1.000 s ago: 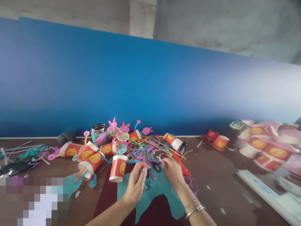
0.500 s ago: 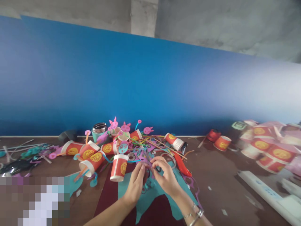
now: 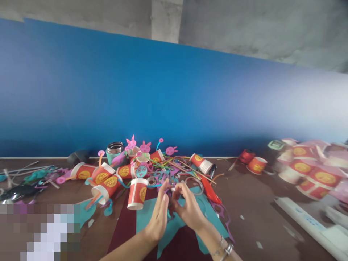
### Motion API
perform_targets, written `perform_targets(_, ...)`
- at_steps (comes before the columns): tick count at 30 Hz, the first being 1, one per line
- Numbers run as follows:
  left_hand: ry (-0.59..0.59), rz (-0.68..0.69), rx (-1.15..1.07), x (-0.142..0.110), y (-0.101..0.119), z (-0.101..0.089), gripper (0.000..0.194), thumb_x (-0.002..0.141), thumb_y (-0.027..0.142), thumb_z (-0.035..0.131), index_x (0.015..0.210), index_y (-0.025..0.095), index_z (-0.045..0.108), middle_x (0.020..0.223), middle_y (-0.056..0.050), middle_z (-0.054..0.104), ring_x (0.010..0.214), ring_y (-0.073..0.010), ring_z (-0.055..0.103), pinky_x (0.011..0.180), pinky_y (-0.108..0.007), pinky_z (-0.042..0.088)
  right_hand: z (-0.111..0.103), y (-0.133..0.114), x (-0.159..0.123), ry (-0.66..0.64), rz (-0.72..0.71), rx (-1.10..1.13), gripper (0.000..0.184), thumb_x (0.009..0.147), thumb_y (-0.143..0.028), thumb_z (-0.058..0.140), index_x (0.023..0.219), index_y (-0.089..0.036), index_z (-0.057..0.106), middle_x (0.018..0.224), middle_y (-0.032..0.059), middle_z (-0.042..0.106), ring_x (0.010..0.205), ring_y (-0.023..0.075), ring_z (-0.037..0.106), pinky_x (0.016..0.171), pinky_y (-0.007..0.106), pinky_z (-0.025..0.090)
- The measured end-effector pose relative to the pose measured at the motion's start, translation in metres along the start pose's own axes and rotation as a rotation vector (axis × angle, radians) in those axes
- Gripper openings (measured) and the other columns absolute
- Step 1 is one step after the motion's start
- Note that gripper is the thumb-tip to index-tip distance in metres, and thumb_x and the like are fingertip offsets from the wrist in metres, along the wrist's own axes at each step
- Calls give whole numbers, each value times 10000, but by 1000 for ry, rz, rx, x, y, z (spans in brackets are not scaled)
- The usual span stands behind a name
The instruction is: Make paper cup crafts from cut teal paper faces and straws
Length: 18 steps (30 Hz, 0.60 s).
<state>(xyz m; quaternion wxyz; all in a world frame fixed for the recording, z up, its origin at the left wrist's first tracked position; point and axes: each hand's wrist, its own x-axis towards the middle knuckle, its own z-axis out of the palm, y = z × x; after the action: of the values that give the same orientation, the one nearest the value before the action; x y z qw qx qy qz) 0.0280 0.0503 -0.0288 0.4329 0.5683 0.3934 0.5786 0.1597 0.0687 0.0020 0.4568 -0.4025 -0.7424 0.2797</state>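
Both hands are close together over a cut sheet of teal paper (image 3: 170, 233), which lies on a dark red sheet (image 3: 123, 226). My left hand (image 3: 160, 212) is held on edge with its fingers stretched out. My right hand (image 3: 189, 208) has curled fingers, and a small white piece (image 3: 173, 189) shows at its fingertips. What that piece is cannot be made out. Left of my hands, a red paper cup (image 3: 137, 195) stands upside down with a teal paper face (image 3: 141, 170) above it. Purple paper scraps (image 3: 165, 177) lie just beyond my fingers.
Several tipped red cups (image 3: 107, 185) with straws lie to the left, near an open flask (image 3: 115, 148). A red pouch-like object (image 3: 211, 192) and stacked cups (image 3: 201, 163) lie to the right. Farther right are a white power strip (image 3: 301, 215) and a blurred cup pile (image 3: 317, 170).
My left hand's fingers have straightened and lifted from their pinch. My right hand has shifted slightly left, and a white piece now shows at its fingertips.
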Motion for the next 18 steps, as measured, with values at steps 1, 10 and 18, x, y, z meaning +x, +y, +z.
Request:
perform_targets(1, -10, 22, 20, 0, -1, 1, 427, 932, 358, 341, 1325, 201, 391, 1331, -116, 473, 1270, -227, 407, 1040, -393, 363, 0, 2, 1, 26, 56, 76, 178, 757, -171, 521, 891, -227, 416, 712, -20, 546, 645, 153, 537, 594, 267, 445)
perform_targets(10, 41, 318, 466, 7, 2, 3, 91, 819, 156, 545, 885, 202, 589, 910, -62, 594, 873, -198, 575, 785, -331, 485, -10, 17, 8, 91, 305, 343, 271, 726, -230, 581, 917, -211, 390, 640, -56, 525, 556, 108, 468, 515, 220, 351)
perform_targets(18, 38, 199, 388, 6, -7, 3, 124, 835, 171, 512, 803, 182, 631, 774, -33, 669, 722, -159, 629, 689, -249, 480, -6, 9, 6, 68, 299, 402, 261, 782, -361, 601, 914, -216, 430, 681, -40, 522, 590, 116, 453, 548, 225, 354)
